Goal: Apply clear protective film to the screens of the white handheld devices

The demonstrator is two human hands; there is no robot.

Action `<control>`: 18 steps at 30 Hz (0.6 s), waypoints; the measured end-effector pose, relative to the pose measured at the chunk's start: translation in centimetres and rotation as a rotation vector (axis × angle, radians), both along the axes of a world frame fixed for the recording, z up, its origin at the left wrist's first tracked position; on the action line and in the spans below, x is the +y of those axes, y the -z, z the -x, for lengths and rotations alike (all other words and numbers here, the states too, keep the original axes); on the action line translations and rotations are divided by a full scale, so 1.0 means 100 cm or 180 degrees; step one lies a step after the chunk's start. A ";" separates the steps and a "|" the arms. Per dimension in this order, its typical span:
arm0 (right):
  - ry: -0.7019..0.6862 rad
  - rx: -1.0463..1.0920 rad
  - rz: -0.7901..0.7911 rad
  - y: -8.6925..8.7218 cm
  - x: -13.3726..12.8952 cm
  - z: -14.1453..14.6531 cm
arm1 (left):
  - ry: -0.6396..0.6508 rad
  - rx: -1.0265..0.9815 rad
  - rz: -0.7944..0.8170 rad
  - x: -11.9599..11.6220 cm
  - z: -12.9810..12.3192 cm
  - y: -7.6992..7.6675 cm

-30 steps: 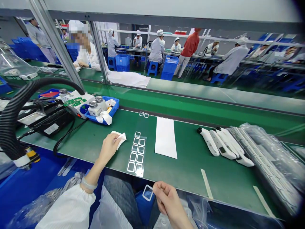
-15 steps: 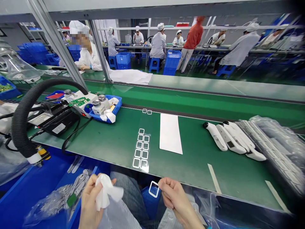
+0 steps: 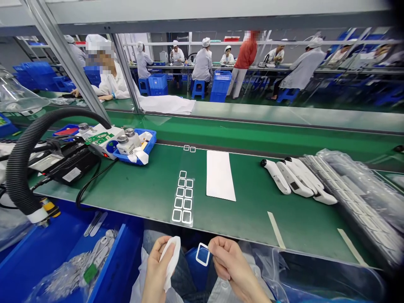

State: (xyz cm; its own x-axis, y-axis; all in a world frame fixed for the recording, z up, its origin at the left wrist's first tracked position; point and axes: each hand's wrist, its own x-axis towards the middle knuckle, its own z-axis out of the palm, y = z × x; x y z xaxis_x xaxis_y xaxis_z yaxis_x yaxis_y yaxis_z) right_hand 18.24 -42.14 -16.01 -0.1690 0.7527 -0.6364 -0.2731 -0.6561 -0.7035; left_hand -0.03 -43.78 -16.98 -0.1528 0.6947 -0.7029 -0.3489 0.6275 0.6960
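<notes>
My left hand (image 3: 158,267) is closed around a folded white wiping cloth (image 3: 172,259) in front of the bench edge. Opposite it, my right hand (image 3: 229,261) pinches a small clear pane with a white square frame (image 3: 202,254) by its right side. The pane is tilted up and apart from the cloth. On the green bench, a clear strip (image 3: 189,224) bears several similar white-framed squares (image 3: 179,192) in two columns. A white sheet (image 3: 220,174) lies to the right of the strip.
At right lie several white handheld devices (image 3: 298,181) beside plastic-wrapped trays (image 3: 353,202). A black flexible hose (image 3: 19,168) arches at left, near a blue tray (image 3: 151,145) with bottles. Below left, a blue bin (image 3: 126,248) holds metal parts. Co-workers sit beyond the bench.
My left hand has moved right, bringing the cloth nearer the framed pane. The cloth now lies flatter in my fingers. My right hand keeps its pinch; the camera view has shifted slightly.
</notes>
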 end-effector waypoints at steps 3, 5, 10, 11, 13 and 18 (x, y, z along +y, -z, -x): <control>-0.0004 0.0032 0.0050 0.000 0.001 -0.002 | -0.0071 0.0020 0.0022 0.002 -0.006 -0.006; -0.0008 0.0037 0.0060 0.001 0.002 -0.003 | -0.0132 0.0103 -0.0029 0.002 -0.010 -0.008; 0.0085 0.0046 0.0024 0.001 0.000 -0.005 | -0.0222 0.0395 -0.0310 0.003 -0.007 -0.009; 0.0087 0.0056 0.0028 0.001 0.000 -0.006 | -0.0193 0.0550 -0.0427 0.006 -0.003 -0.009; 0.0057 0.0087 0.0033 -0.001 0.001 -0.009 | -0.0082 0.1004 -0.0722 0.017 0.005 -0.013; 0.0073 0.0010 -0.0024 -0.005 0.008 -0.015 | 0.0408 0.2097 -0.1420 0.073 0.029 -0.030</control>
